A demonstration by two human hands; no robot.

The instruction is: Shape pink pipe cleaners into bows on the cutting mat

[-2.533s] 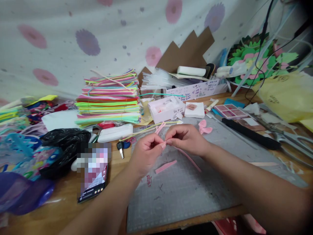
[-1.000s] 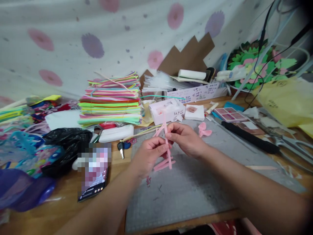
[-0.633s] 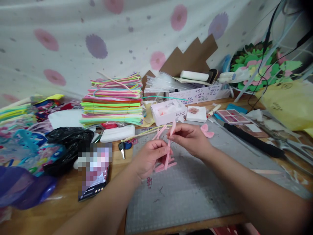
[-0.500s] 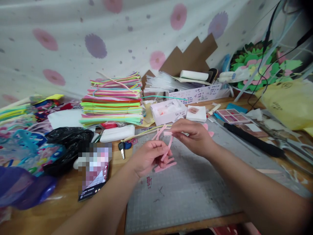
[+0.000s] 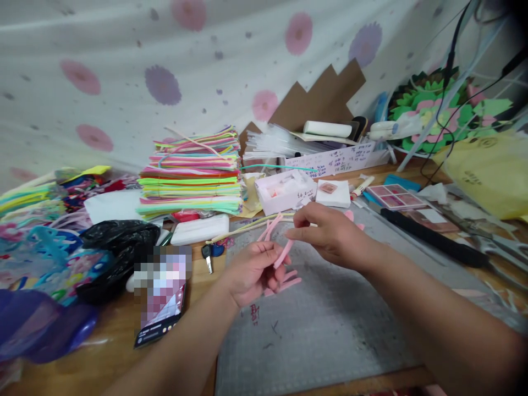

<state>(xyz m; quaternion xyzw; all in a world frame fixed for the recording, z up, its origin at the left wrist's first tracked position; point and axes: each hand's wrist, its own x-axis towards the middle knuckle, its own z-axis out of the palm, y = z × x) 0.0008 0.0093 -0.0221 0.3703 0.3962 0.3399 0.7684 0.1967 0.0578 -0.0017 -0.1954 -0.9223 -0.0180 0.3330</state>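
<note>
Both my hands meet over the grey cutting mat (image 5: pixel 330 324). My left hand (image 5: pixel 251 269) is curled and pinches the lower end of a thin pink foam strip (image 5: pixel 282 253). My right hand (image 5: pixel 330 234) pinches the strip's upper end between thumb and forefinger, so it is bent into a short fold between the hands. A second pink strip (image 5: pixel 289 285) lies on the mat just under my left fingers. More pink strips (image 5: pixel 270 225) lie behind the hands.
A tall stack of coloured foam sheets (image 5: pixel 192 176) stands at the back left. A phone (image 5: pixel 163 300) and a black plastic bag (image 5: pixel 115 247) lie to the left. A pink box (image 5: pixel 284 190), a long black tool (image 5: pixel 429 236) and scissors (image 5: pixel 490 247) are on the right.
The long pink strip, held upright a second ago, has been bent over by my right hand and drawn shorter between both hands. The view drifted slightly.
</note>
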